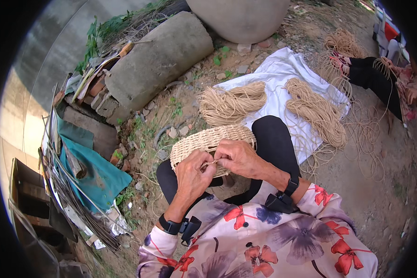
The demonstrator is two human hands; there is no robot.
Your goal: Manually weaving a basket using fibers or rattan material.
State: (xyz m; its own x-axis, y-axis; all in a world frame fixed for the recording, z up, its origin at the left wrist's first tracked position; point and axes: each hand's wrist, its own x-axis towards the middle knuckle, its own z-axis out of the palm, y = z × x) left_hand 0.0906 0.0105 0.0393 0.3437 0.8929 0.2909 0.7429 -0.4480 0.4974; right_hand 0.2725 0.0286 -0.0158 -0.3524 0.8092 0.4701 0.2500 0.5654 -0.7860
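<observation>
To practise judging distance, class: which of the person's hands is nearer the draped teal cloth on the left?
Left. The left hand is right of the teal cloth, not touching it; the right hand is farther right.

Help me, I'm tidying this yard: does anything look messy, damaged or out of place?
Yes: loose cord lies tangled on the dirt right of the white cloth, unlike the gathered bundles. At left, broken bricks sit jumbled beside the concrete cylinder, looking like rubble.
</observation>
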